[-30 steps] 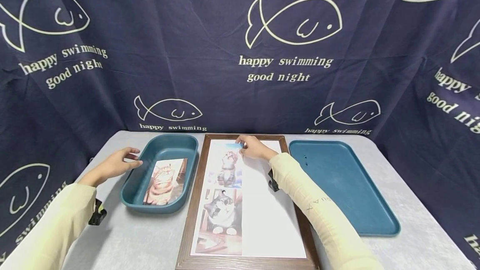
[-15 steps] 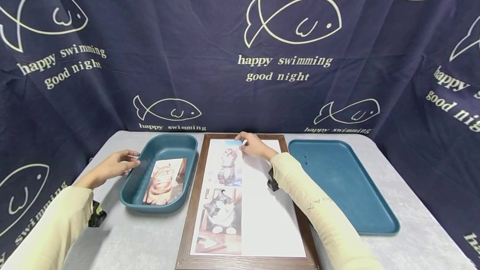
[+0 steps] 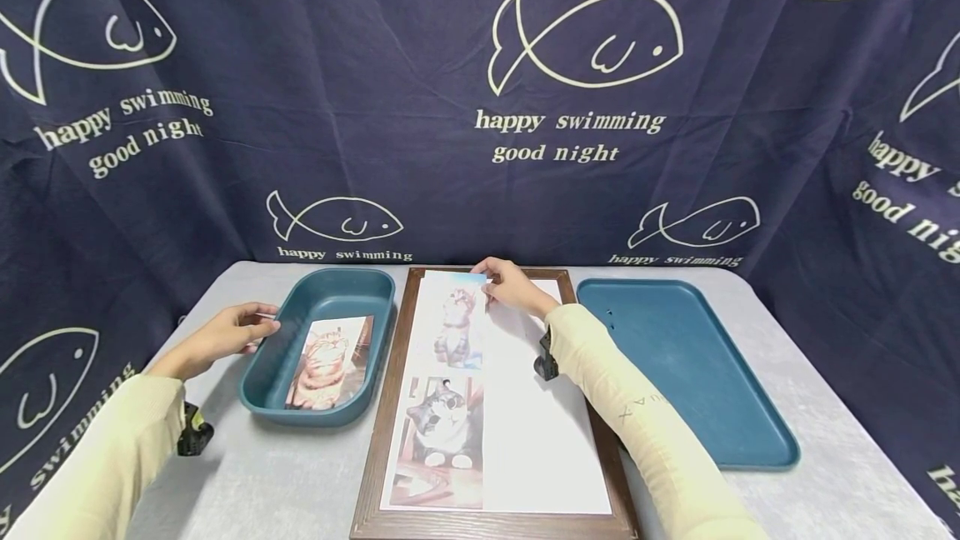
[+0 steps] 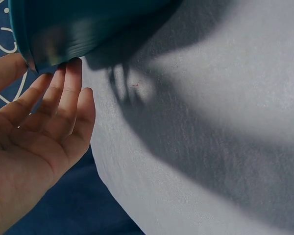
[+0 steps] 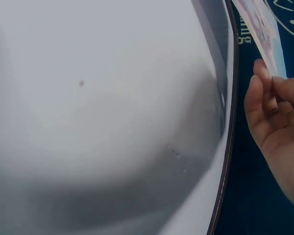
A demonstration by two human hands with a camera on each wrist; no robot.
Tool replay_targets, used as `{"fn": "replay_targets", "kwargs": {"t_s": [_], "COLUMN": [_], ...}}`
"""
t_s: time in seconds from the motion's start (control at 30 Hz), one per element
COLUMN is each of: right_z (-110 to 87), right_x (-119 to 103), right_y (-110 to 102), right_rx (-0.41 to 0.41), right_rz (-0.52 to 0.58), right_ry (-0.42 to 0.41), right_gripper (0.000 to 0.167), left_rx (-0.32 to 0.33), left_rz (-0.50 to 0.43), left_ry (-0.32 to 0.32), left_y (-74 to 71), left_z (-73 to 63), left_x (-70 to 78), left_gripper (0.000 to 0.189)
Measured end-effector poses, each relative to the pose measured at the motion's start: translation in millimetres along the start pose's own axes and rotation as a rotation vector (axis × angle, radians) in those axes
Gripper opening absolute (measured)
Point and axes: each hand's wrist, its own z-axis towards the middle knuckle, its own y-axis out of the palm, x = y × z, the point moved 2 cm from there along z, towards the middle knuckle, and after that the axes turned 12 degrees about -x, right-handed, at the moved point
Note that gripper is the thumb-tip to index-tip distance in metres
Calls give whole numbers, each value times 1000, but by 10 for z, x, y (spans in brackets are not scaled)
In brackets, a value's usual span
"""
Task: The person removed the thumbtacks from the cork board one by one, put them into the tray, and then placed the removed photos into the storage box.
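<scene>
Loosely extended, the left hand [image 3: 223, 333] touched the left edge of a deep blue bin [image 3: 318, 418] with thumb and fingertips. An orange-cat photo [image 3: 330, 363] lay at a slant inside. Next came a brown frame [image 3: 388, 407] around a white sheet [image 3: 543, 448], with a grey-and-white-cat photo [image 3: 444, 436] on the near left part. Just beyond, a sitting-kitten photo [image 3: 453, 325] was pinched at its far right corner by the right hand [image 3: 516, 287], its far edge raised and overlapping the frame. Farthest right, a shallow blue tray [image 3: 678, 348] lay beside the frame.
</scene>
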Motion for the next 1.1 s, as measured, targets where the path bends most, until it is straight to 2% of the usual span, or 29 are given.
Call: {"fn": "replay_targets", "kwargs": {"t_s": [0.13, 0.47, 0.73, 1.1], "right_z": [-2, -24, -5, 82], "right_x": [-8, -100, -195, -349], "right_y": [-12, -68, -96, 12], "right_rx": [3, -2, -10, -42], "right_rz": [19, 98, 114, 146], "right_ry": [5, -13, -6, -56], "right_gripper": [30, 30, 28, 30], "left_rx": [-2, -20, -28, -24], "left_rz": [2, -21, -32, -28], "left_ry": [-12, 23, 11, 2], "left_y": [7, 9, 7, 22], "left_z": [4, 5, 3, -6], "left_x": [11, -9, -22, 2], "left_gripper": [58, 57, 59, 58]}}
